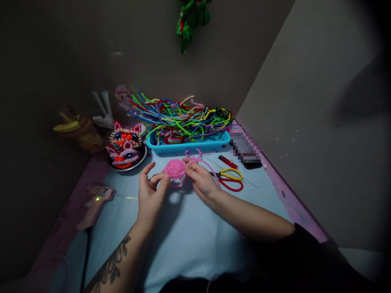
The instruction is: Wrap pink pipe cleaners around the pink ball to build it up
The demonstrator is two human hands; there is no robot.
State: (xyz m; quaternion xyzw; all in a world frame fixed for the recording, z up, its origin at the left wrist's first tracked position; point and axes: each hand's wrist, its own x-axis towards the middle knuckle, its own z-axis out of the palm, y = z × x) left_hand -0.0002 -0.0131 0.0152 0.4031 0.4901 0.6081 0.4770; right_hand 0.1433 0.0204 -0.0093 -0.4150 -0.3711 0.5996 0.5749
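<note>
Both hands hold a pink pipe-cleaner coil (175,168) shaped like a round rosette, just above the light blue table cover (186,232). My left hand (150,191) pinches its left edge with thumb and fingertips. My right hand (201,179) grips the right edge, where loose pink pipe-cleaner ends (198,156) loop out behind. A blue tray (189,144) heaped with pipe cleaners of many colours lies right behind the coil.
Scissors with yellow and red handles (230,179) and a red lighter (227,161) lie right of my right hand. A pink glue gun (96,201) rests at the left. A plate with pipe-cleaner figures (124,151) stands back left. A phone (246,150) lies back right. Walls close in behind and right.
</note>
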